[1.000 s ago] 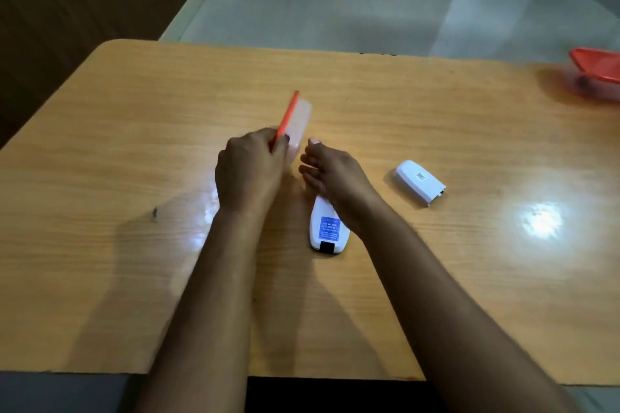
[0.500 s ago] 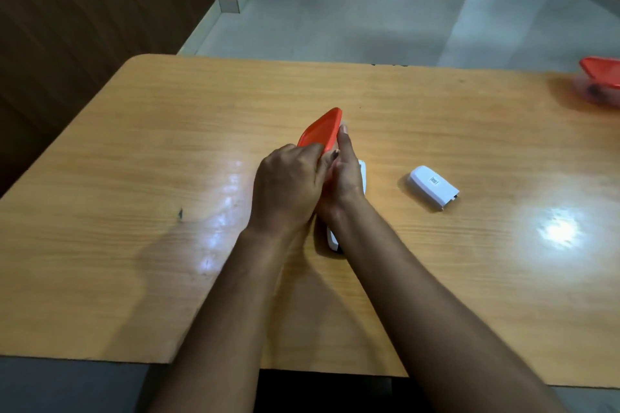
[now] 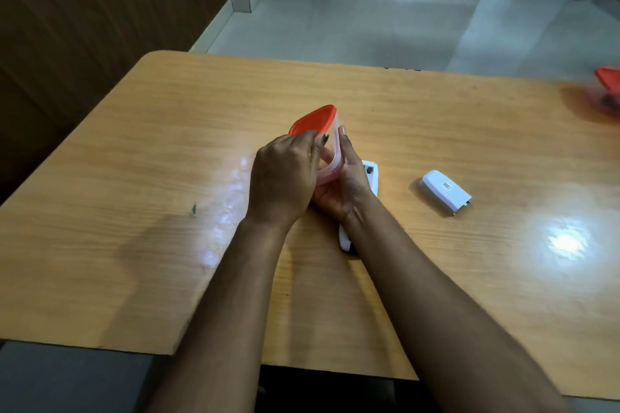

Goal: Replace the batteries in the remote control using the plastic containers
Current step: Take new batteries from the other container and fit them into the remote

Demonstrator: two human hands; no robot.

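A clear plastic container with a red lid (image 3: 315, 121) is held tilted on its side above the wooden table (image 3: 167, 161). My left hand (image 3: 285, 178) grips it from the left at the lid. My right hand (image 3: 345, 181) cups its clear body from below and the right. The white remote control (image 3: 371, 174) lies face down on the table under my right hand and wrist, mostly hidden, with its battery bay open at the far end. Its white battery cover (image 3: 444, 191) lies apart on the table to the right.
A second clear container with a red lid (image 3: 609, 90) stands at the table's far right edge, cut off by the frame. A small dark speck (image 3: 194, 208) lies on the table to the left. Tiled floor and a dark wall lie beyond.
My right hand left the remote and closed on the container beside my left hand. The container has tipped from edge-on to lid facing up-left, nearer me.
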